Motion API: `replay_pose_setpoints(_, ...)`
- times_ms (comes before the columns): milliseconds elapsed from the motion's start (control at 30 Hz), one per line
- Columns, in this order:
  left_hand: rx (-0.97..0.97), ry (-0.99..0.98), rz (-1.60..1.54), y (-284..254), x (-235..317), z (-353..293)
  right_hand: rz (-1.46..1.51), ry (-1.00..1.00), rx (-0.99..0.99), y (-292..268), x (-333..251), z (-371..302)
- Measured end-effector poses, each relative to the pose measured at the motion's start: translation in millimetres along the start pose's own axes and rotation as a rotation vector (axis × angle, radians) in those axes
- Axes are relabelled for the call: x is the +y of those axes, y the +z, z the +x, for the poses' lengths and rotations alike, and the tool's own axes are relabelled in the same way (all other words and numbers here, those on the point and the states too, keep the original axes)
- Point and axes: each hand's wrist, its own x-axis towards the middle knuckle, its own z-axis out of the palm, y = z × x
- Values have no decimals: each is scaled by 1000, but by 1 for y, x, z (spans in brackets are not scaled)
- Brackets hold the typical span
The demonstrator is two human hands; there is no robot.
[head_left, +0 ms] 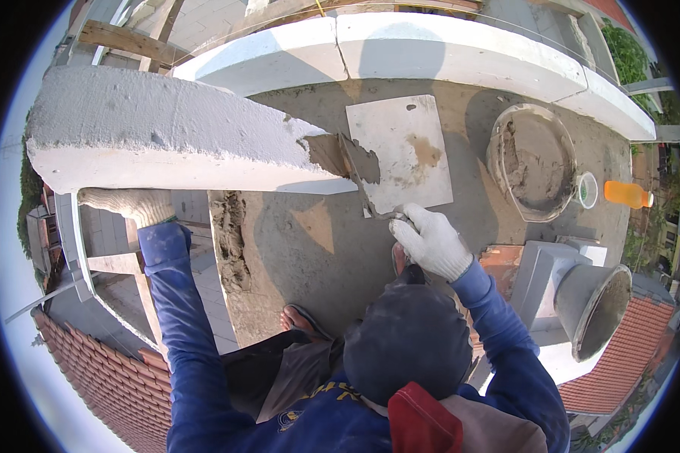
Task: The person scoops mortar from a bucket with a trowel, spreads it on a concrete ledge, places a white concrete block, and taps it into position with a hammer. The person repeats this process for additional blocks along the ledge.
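Note:
A long white lightweight concrete block (196, 128) reaches from the left toward the middle, with grey mortar (327, 153) on its right end. My left hand (132, 205), in a knitted glove, holds the block's near lower edge at its far left end; the fingertips are partly hidden. Gloved too, my right hand (434, 241) is closed round the handle of a trowel (367, 198). Its blade stands nearly edge-on against the block's mortared end. Just beyond lies a pale flat board (408, 140) with mortar smears.
A round tub of mortar (536, 162) stands at right, beside a small white cup (586, 189) and an orange bottle (627, 194). A grey bucket (597, 309) lies tipped near white blocks. White blocks (461, 57) line the far edge. Wooden framing (117, 263) and a drop lie left.

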Motion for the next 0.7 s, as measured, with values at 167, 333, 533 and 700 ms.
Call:
replay_pose_setpoints(167, -7, 21, -16, 13, 4, -8, -52, -301, 41, 2, -21, -18)
replay_pose_setpoints(333, -30, 2, -37, 2, 0, 1, 281, -287, -48, 6, 1, -20)
replay_pose_setpoints(533, -28, 10, -63, 16, 3, -3, 467, 117, 198, 33, 93, 27)
replay_pose_setpoints(700, -61, -36, -76, 20, 9, -12, -158, -205, 266, 57, 67, 6)
